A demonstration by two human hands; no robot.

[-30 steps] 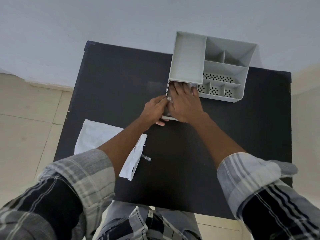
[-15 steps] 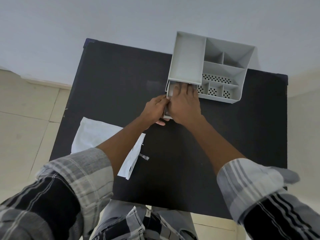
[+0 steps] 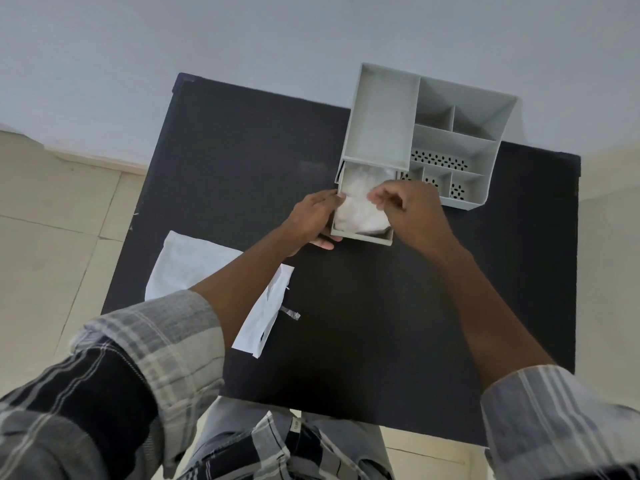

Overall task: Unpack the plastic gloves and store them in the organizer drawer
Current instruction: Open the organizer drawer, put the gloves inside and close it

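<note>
Inside the drawer [image 3: 360,233]: gloves [image 3: 360,206] now show; right hand [image 3: 412,209] has lifted off, fingers loosely curled, holding nothing.
Left hand [image 3: 313,218]: still gripping drawer's side.
Next: push drawer shut.

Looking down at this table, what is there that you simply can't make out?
Head view, all of it:
- How many gloves lie in the drawer: they form one pale crumpled mass.
- Whether the right hand pinches a glove: its fingertips curl out of sight.
- The drawer's left wall, behind the left hand.
- Print on the white packet: too small, partly under the forearm.
</note>
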